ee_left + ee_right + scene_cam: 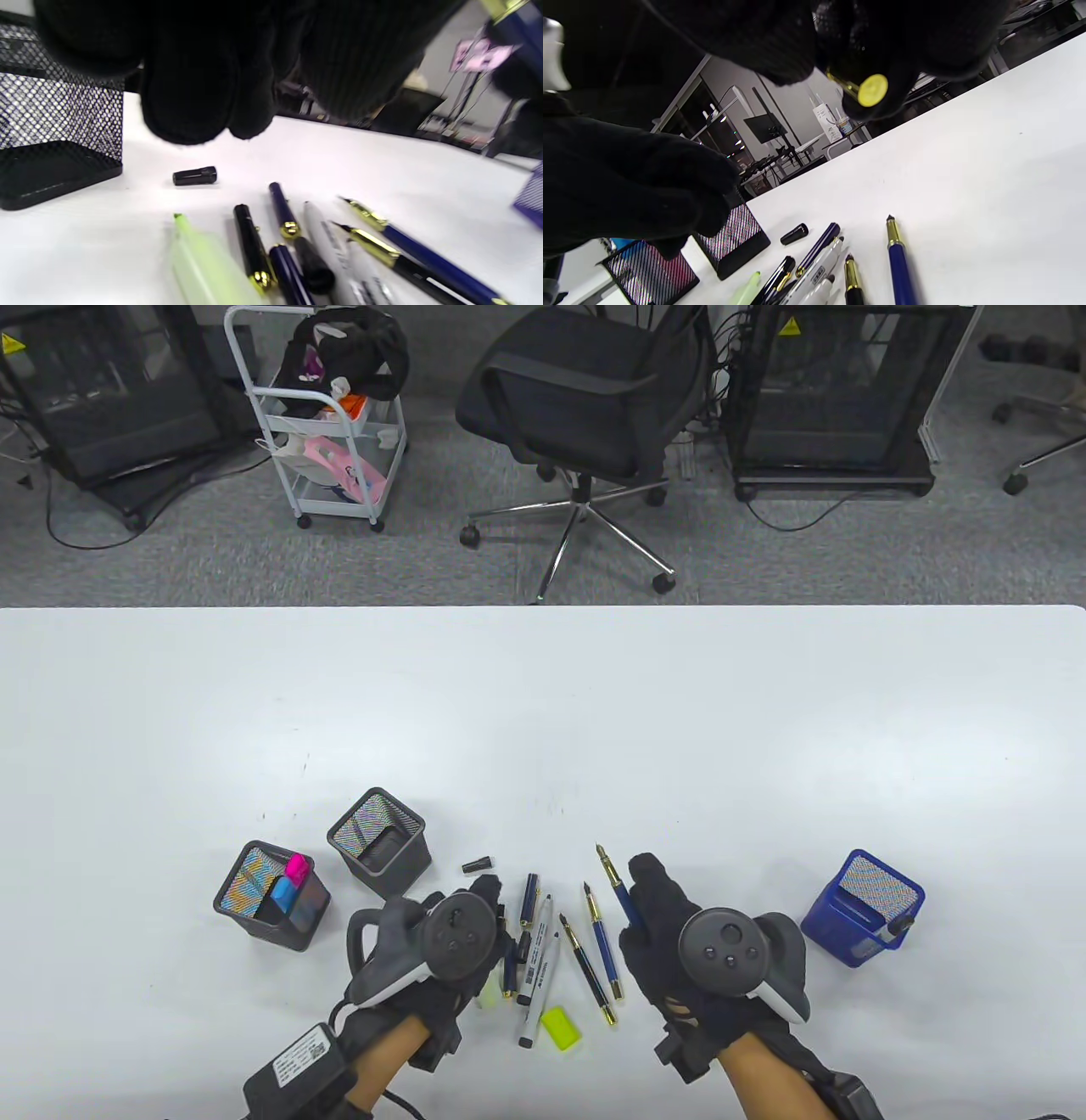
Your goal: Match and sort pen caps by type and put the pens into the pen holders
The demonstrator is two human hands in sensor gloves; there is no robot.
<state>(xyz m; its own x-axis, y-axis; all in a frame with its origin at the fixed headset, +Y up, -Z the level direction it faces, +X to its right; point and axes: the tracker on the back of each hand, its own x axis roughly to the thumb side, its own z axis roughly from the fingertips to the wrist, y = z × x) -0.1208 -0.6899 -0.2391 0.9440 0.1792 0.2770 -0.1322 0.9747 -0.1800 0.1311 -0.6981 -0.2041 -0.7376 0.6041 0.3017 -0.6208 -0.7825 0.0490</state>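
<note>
Your right hand (670, 933) pinches a blue fountain pen (618, 882), nib at 11 o'clock; your left hand (458, 933) hovers over the pile, fingers loosely curled, holding nothing. Progress looks early: highlighters already stand in the left black holder (270, 897), but uncapped fountain pens (594, 954), white markers (536, 976), loose caps (478, 865) and a yellow cap (561, 1027) lie between your hands. The second black holder (379, 840) at 10 o'clock looks empty; the blue holder (861, 906) at 3 o'clock holds one small item I cannot identify.
</note>
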